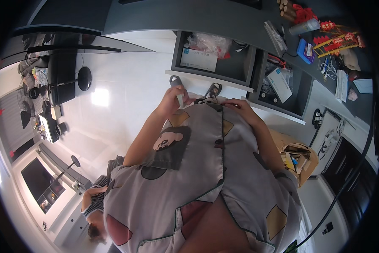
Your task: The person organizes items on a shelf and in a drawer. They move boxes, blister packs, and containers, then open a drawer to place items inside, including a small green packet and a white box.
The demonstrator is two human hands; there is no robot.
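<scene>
My left hand (174, 100) is at the hem of a grey patterned pyjama shirt (205, 139), fingers curled round a narrow pale strip (180, 100); whether this is cloth or a separate thing, I cannot tell. At the other side of the hem, my right hand (241, 109) rests with bent fingers against the cloth; its grip is partly hidden. Beyond the hands, an open drawer (236, 71) holds a white printed box (199, 60) and clear plastic bags (208, 44). A second open drawer (298, 106) holds another white box (279, 84) and red-handled pliers (276, 60).
The dark worktop (189, 17) bears a clear cylinder (304, 27), a blue box (305, 51), white cable (328, 70) and red decorations. A cardboard box (312, 158) stands at right. Slippers (214, 90) are by the drawers. Another person (96, 202) is at lower left, near a fan (58, 182).
</scene>
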